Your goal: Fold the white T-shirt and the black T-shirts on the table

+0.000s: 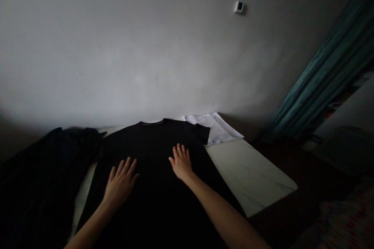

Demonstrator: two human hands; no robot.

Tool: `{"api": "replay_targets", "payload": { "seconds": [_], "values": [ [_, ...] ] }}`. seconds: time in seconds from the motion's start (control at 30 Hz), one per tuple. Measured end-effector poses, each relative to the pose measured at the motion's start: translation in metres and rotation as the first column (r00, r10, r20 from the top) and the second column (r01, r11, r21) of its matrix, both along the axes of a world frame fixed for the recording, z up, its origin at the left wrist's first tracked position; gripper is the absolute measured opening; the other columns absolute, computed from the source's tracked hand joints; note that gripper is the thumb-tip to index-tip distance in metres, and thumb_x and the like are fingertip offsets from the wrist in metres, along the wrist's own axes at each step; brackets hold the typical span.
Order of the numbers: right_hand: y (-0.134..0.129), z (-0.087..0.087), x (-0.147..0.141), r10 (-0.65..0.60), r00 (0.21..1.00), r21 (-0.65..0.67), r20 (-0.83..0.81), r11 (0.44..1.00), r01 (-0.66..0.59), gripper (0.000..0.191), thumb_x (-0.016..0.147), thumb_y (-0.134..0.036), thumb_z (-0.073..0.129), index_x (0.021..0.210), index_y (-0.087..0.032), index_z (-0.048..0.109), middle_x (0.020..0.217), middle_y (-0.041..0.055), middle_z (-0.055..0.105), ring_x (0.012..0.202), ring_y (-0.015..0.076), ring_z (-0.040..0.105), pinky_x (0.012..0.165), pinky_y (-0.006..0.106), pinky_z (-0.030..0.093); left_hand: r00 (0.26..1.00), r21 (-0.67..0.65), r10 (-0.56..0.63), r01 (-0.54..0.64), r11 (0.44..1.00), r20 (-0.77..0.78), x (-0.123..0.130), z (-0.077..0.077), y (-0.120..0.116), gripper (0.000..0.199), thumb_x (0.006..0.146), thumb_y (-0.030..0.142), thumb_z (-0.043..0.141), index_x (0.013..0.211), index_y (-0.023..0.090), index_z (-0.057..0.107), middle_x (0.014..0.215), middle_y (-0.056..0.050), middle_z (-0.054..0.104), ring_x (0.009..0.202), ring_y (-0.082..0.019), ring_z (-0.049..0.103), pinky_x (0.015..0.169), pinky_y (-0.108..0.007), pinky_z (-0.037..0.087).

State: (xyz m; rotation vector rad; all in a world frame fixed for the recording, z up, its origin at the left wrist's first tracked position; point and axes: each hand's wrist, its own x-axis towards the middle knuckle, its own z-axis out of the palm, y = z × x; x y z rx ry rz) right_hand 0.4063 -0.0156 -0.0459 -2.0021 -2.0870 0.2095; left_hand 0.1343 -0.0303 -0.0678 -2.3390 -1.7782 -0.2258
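Dim room, pale wall (131,46) straight ahead past my fingers (179,151), small white device (239,7) up high to their right, teal curtain (324,74) far right. White table (248,175), grey-veined, shows bare to the right of my right hand (181,163). Black T-shirt (154,144) lies spread under that hand and my left hand (119,184), collar (152,123) out beyond the fingertips toward the wall; hem end, back between my forearms, too dark to make out. Right hand sits a bit farther forward than left. Fingers of both fanned wide, palms down, nothing gripped; they look laid on the fabric, full contact can't be confirmed. Short sleeve (201,134) ahead and right of my right fingers overlaps white cloth (219,126). Dark garment heap (49,171) off left of my left fingers; where it meets the shirt, can't tell. Step in hand, my judgement: smoothing the shirt flat. Next move calls for light, flat palms working outward from the middle, no pinching, or the fabric could bunch or drag.
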Motion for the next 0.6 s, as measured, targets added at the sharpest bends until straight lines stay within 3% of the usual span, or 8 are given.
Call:
{"api": "replay_targets", "payload": {
  "seconds": [0.1, 0.17, 0.27, 0.33, 0.4, 0.5, 0.57, 0.6],
  "values": [
    [-0.033, 0.0, -0.041, 0.304, 0.945, -0.027, -0.122, 0.951, -0.309, 0.062, 0.099, -0.043, 0.041, 0.153, -0.013, 0.029, 0.161, 0.0141, 0.017, 0.149, 0.0273, 0.014, 0.12, 0.05, 0.01, 0.981, -0.149, -0.19, 0.194, 0.97, 0.038, 0.035, -0.002, -0.012, 0.051, 0.097, 0.04, 0.037, 0.148, 0.034, 0.035, 0.157, -0.006, 0.033, 0.143, -0.033, 0.032, 0.111, -0.058, 0.034],
    [-0.063, 0.001, -0.038, 0.459, 0.868, -0.026, -0.187, 0.881, -0.472, 0.067, 0.099, -0.047, 0.042, 0.154, -0.014, 0.025, 0.161, 0.0137, 0.016, 0.149, 0.0259, 0.012, 0.121, 0.05, 0.008, 0.947, -0.2, -0.313, 0.32, 0.926, 0.067, 0.023, -0.009, -0.031, 0.051, 0.097, 0.045, 0.039, 0.147, 0.04, 0.032, 0.158, -0.003, 0.03, 0.144, -0.033, 0.029, 0.111, -0.06, 0.034],
    [-0.098, 0.007, -0.003, 0.708, 0.641, -0.022, -0.297, 0.665, -0.746, 0.058, 0.098, -0.05, 0.046, 0.15, -0.028, 0.036, 0.159, 0.0046, 0.026, 0.149, 0.0222, 0.015, 0.121, 0.048, 0.008, 0.84, -0.261, -0.525, 0.542, 0.799, 0.137, -0.021, -0.013, -0.066, 0.06, 0.093, 0.054, 0.047, 0.148, 0.045, 0.025, 0.159, 0.001, 0.024, 0.146, -0.033, 0.024, 0.113, -0.059, 0.032],
    [-0.1, 0.014, 0.02, 0.76, 0.503, -0.032, -0.413, 0.54, -0.841, 0.04, 0.1, -0.044, 0.045, 0.138, -0.036, 0.052, 0.148, -0.0022, 0.048, 0.142, 0.0177, 0.034, 0.12, 0.043, 0.019, 0.758, -0.31, -0.609, 0.651, 0.692, 0.233, -0.041, -0.004, -0.08, 0.062, 0.091, 0.052, 0.052, 0.147, 0.047, 0.025, 0.157, 0.004, 0.03, 0.145, -0.028, 0.028, 0.115, -0.053, 0.034],
    [-0.081, 0.022, 0.034, 0.708, 0.53, -0.02, -0.467, 0.591, -0.806, 0.035, 0.101, -0.036, 0.043, 0.132, -0.036, 0.059, 0.137, -0.0034, 0.059, 0.133, 0.0149, 0.048, 0.116, 0.038, 0.029, 0.734, -0.331, -0.596, 0.679, 0.655, 0.325, -0.044, 0.013, -0.077, 0.055, 0.095, 0.043, 0.049, 0.145, 0.049, 0.028, 0.151, 0.007, 0.041, 0.141, -0.021, 0.038, 0.114, -0.043, 0.039],
    [-0.043, 0.031, 0.045, 0.558, 0.768, -0.011, -0.315, 0.807, -0.59, 0.043, 0.099, -0.031, 0.047, 0.142, -0.03, 0.049, 0.152, 0.0028, 0.041, 0.142, 0.0195, 0.036, 0.117, 0.042, 0.025, 0.792, -0.289, -0.528, 0.606, 0.742, 0.305, -0.035, 0.034, -0.05, 0.049, 0.099, 0.034, 0.042, 0.145, 0.046, 0.031, 0.151, 0.006, 0.042, 0.139, -0.019, 0.04, 0.115, -0.041, 0.037],
    [-0.037, 0.033, 0.052, 0.534, 0.827, -0.045, -0.177, 0.835, -0.549, 0.051, 0.097, -0.033, 0.05, 0.147, -0.03, 0.041, 0.158, 0.0043, 0.027, 0.148, 0.0243, 0.019, 0.119, 0.049, 0.016, 0.817, -0.251, -0.532, 0.575, 0.778, 0.222, -0.036, 0.032, -0.036, 0.05, 0.097, 0.039, 0.043, 0.145, 0.044, 0.032, 0.156, 0.002, 0.032, 0.143, -0.025, 0.033, 0.115, -0.049, 0.033],
    [-0.043, 0.032, 0.056, 0.579, 0.801, -0.071, -0.149, 0.802, -0.593, 0.054, 0.096, -0.036, 0.052, 0.148, -0.032, 0.038, 0.159, 0.0035, 0.023, 0.149, 0.0262, 0.013, 0.119, 0.052, 0.012, 0.815, -0.24, -0.545, 0.579, 0.779, 0.194, -0.041, 0.025, -0.035, 0.051, 0.096, 0.043, 0.045, 0.145, 0.043, 0.032, 0.158, 0.001, 0.028, 0.145, -0.028, 0.029, 0.115, -0.053, 0.031]
  ]
}}
